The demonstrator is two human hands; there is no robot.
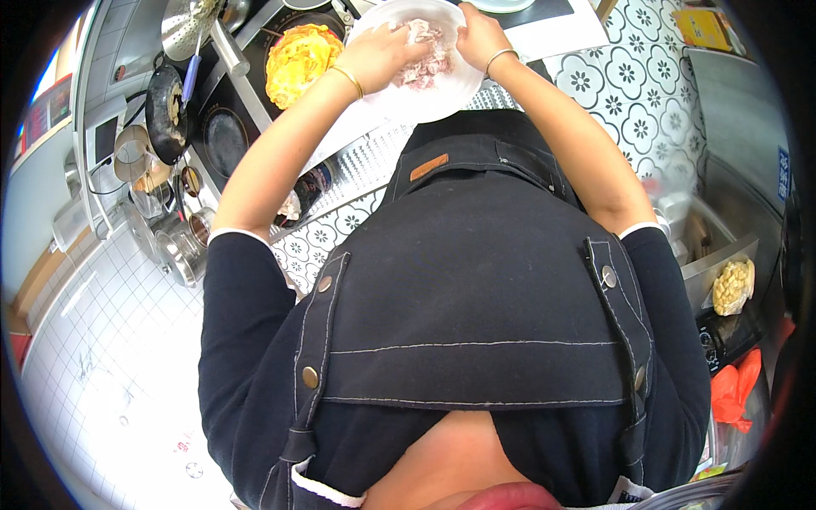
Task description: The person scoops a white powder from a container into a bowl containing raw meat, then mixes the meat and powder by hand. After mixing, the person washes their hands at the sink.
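A white bowl (408,105) holding pieces of raw-looking meat (426,60) is at the top centre. My left hand (379,57) reaches into it, its fingertips on the meat; whether they grip any is not clear. My right hand (479,38) grips the bowl's rim at the right. Left of the bowl, something yellow and ruffled, like fried egg (301,64), fills a dark round pan. A bracelet is on each wrist.
An induction cooktop (223,137) lies at the left, with a black wok (167,115), a perforated ladle (182,29) and steel pots (178,255) beyond it. A steel sink (707,236) stands at the right, near a bag of yellow pieces (733,287). A plate (500,5) sits top right.
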